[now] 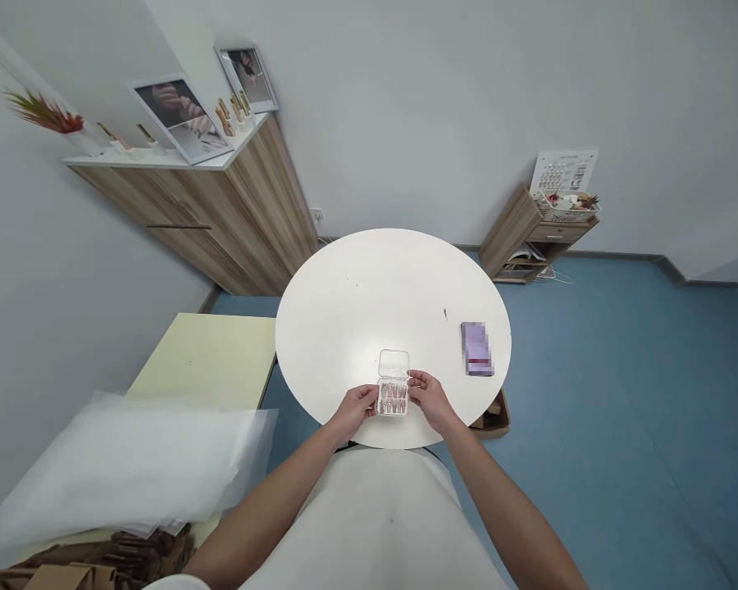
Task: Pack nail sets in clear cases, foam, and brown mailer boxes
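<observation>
With its lid (394, 363) raised, the clear box (393, 383) is pinched at its sides by the left hand (353, 411) and right hand (432, 403), towards the white table's (375, 287) near edge, and is best kept level so that the false nails (393, 398) are not jolted.

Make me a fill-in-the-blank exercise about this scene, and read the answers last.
A bare left hand and a bare right hand touch the small clear plastic box, whose lid is not shut but ____.
Inside it, small shiny nail-shaped pieces lie in ____ rows.
On the rounded white table, the purple rectangular packet lies nearer the ____ hand.
The smooth floor is coloured ____.

Missing words: open; two; right; blue.
</observation>
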`<state>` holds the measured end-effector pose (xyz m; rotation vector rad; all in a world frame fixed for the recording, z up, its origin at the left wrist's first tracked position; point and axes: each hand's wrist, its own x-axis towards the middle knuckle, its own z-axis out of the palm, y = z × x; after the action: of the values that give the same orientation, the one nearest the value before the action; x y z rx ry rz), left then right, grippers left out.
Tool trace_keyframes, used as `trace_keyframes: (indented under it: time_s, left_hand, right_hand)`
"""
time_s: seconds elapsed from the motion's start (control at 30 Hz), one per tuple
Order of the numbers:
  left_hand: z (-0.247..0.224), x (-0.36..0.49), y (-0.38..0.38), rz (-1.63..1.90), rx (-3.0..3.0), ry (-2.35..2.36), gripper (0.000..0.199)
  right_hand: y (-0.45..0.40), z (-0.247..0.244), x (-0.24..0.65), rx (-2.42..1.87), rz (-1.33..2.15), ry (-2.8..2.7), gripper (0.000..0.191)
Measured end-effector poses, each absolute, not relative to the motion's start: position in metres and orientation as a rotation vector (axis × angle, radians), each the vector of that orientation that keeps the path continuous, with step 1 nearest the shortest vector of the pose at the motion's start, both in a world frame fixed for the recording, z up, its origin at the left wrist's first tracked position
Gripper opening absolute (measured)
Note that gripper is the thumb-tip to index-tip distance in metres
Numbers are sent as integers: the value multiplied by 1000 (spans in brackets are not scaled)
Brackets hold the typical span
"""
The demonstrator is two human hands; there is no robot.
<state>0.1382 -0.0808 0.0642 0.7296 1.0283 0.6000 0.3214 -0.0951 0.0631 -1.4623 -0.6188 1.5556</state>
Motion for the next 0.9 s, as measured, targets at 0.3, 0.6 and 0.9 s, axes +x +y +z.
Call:
trace_keyframes:
  time_s: [0.3, 0.6, 0.9]
  left_hand:
    - [69, 110, -83, 562, 741, 913, 35]
    - [76, 89, -87, 556, 574, 836, 25]
    - [75, 83, -89, 607, 437, 788, 14]
  right_hand:
    - [-102, 82, 298, -1370, 1573, -666, 36]
    - [-116, 92, 275, -1289, 1515, -585, 31]
    - [-133, 101, 256, -1166, 1545, -550, 29]
